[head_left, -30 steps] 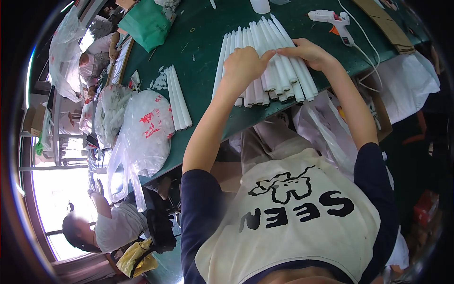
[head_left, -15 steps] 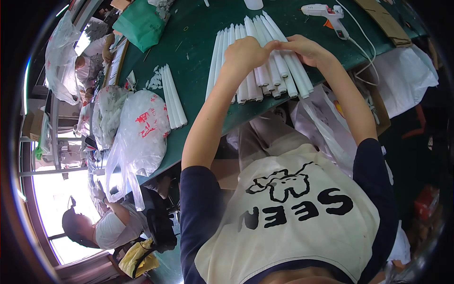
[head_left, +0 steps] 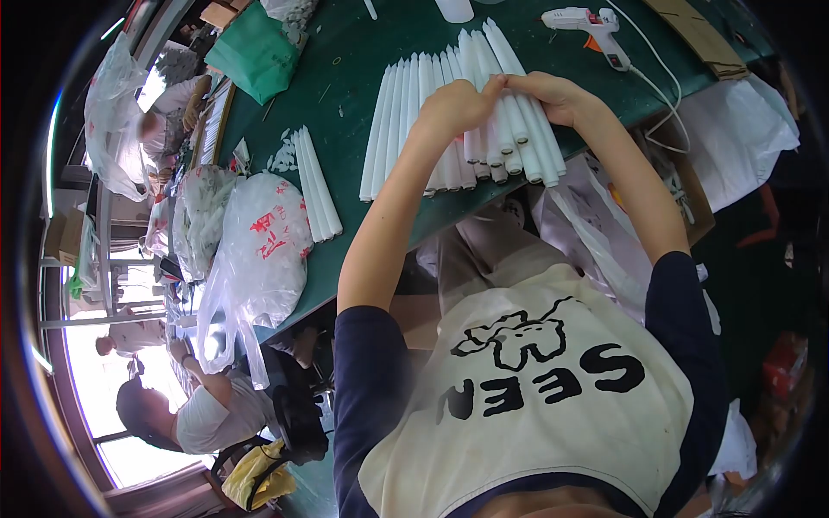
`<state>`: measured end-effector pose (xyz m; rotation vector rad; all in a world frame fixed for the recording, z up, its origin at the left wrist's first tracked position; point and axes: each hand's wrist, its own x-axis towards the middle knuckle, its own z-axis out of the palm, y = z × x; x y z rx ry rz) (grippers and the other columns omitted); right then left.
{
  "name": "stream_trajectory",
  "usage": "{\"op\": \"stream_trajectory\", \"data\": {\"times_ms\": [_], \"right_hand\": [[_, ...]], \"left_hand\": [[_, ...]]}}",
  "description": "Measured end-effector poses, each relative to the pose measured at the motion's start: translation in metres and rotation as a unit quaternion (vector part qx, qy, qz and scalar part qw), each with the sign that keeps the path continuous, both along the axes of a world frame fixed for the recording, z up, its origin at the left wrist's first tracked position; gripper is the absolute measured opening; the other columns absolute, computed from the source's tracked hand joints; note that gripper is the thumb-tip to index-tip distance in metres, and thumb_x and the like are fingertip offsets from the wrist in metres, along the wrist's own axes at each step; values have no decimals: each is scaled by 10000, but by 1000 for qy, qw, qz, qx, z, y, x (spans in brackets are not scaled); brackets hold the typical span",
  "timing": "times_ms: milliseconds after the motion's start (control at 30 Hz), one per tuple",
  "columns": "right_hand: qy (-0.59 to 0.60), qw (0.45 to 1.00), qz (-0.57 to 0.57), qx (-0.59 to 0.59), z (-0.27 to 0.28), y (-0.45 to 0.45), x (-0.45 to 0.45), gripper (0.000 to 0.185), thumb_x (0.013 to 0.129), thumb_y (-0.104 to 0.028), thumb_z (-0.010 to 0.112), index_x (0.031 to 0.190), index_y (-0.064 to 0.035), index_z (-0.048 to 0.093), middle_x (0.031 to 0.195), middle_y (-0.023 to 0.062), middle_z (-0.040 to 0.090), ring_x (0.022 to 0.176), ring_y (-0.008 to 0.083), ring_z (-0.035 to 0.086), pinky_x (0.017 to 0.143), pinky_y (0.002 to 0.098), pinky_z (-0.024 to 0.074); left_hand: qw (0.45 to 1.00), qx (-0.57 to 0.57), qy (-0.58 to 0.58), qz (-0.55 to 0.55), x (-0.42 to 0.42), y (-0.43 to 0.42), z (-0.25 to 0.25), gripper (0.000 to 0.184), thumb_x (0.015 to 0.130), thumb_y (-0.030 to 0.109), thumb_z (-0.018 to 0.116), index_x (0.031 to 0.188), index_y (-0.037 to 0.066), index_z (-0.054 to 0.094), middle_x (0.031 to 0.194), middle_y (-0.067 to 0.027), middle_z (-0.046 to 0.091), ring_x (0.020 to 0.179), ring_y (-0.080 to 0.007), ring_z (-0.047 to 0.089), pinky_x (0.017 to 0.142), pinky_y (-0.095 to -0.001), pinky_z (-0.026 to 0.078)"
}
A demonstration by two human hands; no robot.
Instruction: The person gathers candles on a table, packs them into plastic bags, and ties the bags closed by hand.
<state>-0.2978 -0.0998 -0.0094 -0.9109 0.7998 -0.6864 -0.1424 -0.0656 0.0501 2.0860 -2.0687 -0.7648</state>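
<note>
A row of long white taper candles (head_left: 401, 121) lies side by side on the green table, with more candles stacked on top at the right. My left hand (head_left: 462, 108) curls over the middle candles, its thumb reaching right. From the other side my right hand (head_left: 557, 97) closes around the upper candles. Both thumbs meet near the tips, and my fingertips are partly hidden. The dark-ringed bottom ends point toward me. Left of the row, a few separate candles (head_left: 317, 190) lie beside small white pieces (head_left: 283, 154).
A white glue gun (head_left: 596, 33) with its cable lies at the back right. Plastic bags (head_left: 268, 242) and a green bag (head_left: 252, 53) sit on the left. A seated person (head_left: 211, 406) is across on the left. Cardboard (head_left: 699, 36) lies on the far right edge.
The candles at the left of the row have shifted left and spread apart. My left hand has moved slightly right; both hands stay together over the candles.
</note>
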Motion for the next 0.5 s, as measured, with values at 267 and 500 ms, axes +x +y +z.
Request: {"op": "stream_trajectory", "data": {"times_ms": [267, 500], "right_hand": [[-126, 990, -9, 60, -1, 4, 1, 403, 772, -231, 646, 1079, -2, 520, 1020, 96, 572, 857, 163, 587, 766, 318, 502], [-224, 971, 37, 78, -14, -3, -3, 431, 740, -211, 672, 1088, -13, 512, 959, 113, 590, 832, 186, 596, 753, 336, 510]], "left_hand": [[990, -140, 18, -26, -7, 7, -11, 778, 772, 632, 379, 969, -104, 537, 921, -278, 552, 876, -372, 565, 752, -382, 455], [984, -173, 19, -47, -12, 36, 12, 720, 783, 647, 350, 1067, 13, 540, 1040, -265, 480, 944, -379, 530, 808, -401, 428]]}}
